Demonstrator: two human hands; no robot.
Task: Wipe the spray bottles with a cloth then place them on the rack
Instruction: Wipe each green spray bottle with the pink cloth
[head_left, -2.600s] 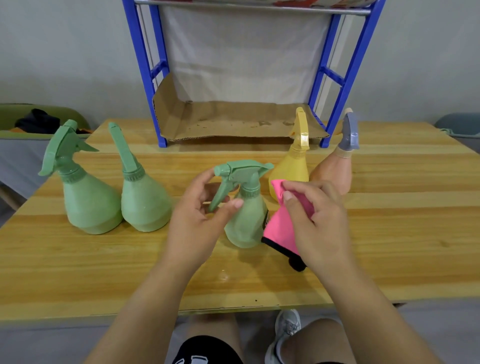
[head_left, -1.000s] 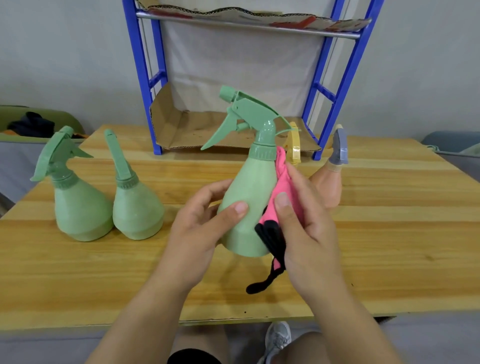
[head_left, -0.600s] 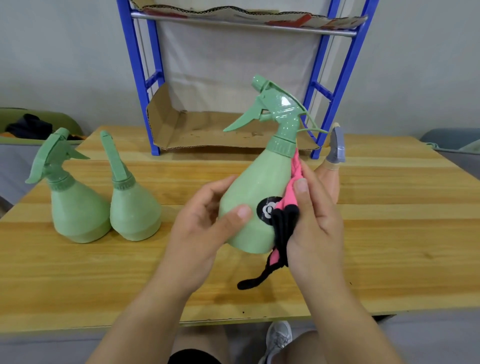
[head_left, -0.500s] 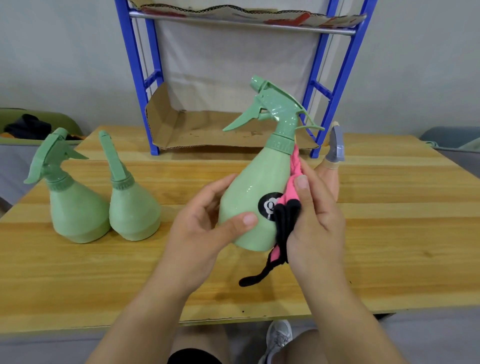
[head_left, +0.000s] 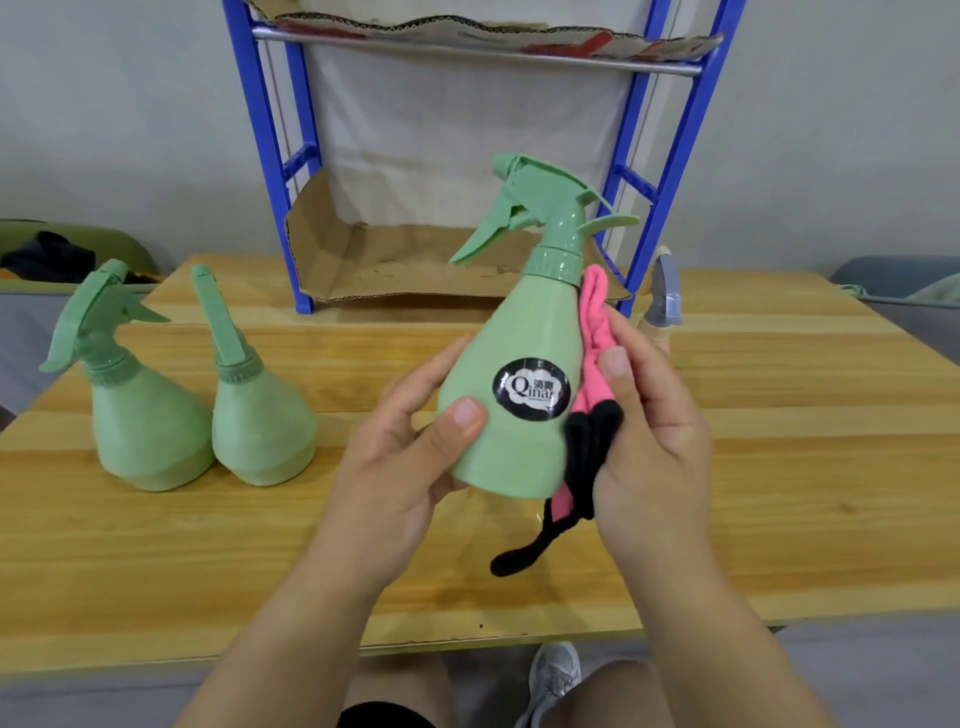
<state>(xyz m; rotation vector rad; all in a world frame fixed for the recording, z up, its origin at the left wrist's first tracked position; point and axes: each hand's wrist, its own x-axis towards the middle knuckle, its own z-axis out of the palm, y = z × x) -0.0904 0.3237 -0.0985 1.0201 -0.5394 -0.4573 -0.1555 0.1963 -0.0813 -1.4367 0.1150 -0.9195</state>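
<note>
A wooden table (head_left: 779, 467) fronts a grey wall (head_left: 104, 104) and blue rack (head_left: 670, 171). The left hand (head_left: 400, 467) grips a green spray bottle (head_left: 519, 364); the right hand (head_left: 654, 431) presses a pink cloth (head_left: 592, 332) against it

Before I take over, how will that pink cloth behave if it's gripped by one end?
Probably floppy: the pink cloth bunches in folds under the right hand, and its black edge dangles limp below the held green bottle. Likely light, and it may snag on the trigger.
</note>
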